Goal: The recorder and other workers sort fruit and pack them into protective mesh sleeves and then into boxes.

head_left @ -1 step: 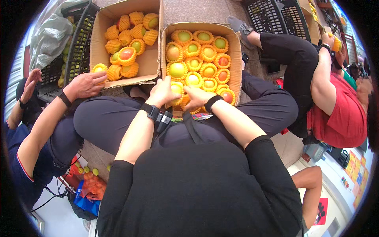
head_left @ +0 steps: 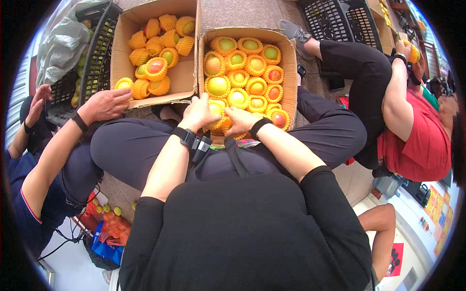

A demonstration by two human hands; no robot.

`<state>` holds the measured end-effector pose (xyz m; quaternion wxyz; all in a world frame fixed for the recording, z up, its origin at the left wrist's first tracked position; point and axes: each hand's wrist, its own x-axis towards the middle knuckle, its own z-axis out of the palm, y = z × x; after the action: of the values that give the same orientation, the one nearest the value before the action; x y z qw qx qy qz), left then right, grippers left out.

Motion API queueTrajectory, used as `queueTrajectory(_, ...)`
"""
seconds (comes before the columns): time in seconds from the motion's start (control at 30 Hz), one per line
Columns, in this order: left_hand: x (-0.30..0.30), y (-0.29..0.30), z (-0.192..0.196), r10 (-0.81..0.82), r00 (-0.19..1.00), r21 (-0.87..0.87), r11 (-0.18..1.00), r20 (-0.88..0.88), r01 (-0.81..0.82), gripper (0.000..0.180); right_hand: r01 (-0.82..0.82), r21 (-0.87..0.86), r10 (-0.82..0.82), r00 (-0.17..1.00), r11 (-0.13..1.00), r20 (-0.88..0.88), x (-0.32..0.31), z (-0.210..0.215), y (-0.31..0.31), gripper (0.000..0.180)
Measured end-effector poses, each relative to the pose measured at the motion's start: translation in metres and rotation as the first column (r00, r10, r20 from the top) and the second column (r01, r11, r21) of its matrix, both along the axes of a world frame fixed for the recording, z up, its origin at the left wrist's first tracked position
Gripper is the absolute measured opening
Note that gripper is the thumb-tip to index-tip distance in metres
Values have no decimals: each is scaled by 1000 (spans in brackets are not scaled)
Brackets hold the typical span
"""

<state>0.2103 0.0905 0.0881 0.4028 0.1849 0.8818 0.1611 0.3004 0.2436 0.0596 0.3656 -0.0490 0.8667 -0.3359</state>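
Note:
A cardboard box (head_left: 289, 63) in front of me holds round green-to-red fruits (head_left: 256, 86), each in a yellow foam net, packed in rows. At its near left corner my left hand (head_left: 198, 114) curves round a netted fruit (head_left: 216, 107), thumb toward the right. My right hand (head_left: 244, 120) comes in from the other side, its bent fingers against the netted fruit just below my left thumb. My fingers partly hide the fruit between the hands.
Left of my box, a second cardboard box (head_left: 187, 80) holds loosely heaped netted fruit; a co-worker's hand (head_left: 104, 104) reaches over its near edge. Black crates (head_left: 99, 48) stand at far left and far right (head_left: 325, 22). A person in red (head_left: 412, 140) sits at right.
The co-worker's hand at the left box shifts very slightly. My own hands stay at the same corner of my box.

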Motion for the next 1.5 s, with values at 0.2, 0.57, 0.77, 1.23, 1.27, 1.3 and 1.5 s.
queueTrajectory(0.2,-6,1,3,143,989,79,986,48,-146,66,-190,299,164,980,935,112,7,-3,-10,78)
queueTrajectory(0.57,10,0,-9,-123,974,336,940,189,53,69,204,-77,-187,964,976,186,-4,-14,31,75)
queueTrajectory(0.77,14,2,-4,22,999,109,994,38,-26,68,307,-18,-299,936,951,185,2,-27,37,76)
queueTrajectory(1.23,28,13,-19,167,938,207,949,303,-236,70,921,-293,-752,379,255,539,1,-16,66,48)
queueTrajectory(1.27,31,15,-26,165,938,210,949,304,-235,70,956,-181,-785,294,231,545,1,-17,69,52)
queueTrajectory(1.3,33,15,-33,102,960,215,963,262,-161,73,946,-149,-794,323,288,516,1,-10,67,58)
queueTrajectory(1.5,43,16,-61,-114,983,269,960,144,72,73,840,-271,-718,542,469,437,10,-42,72,65)
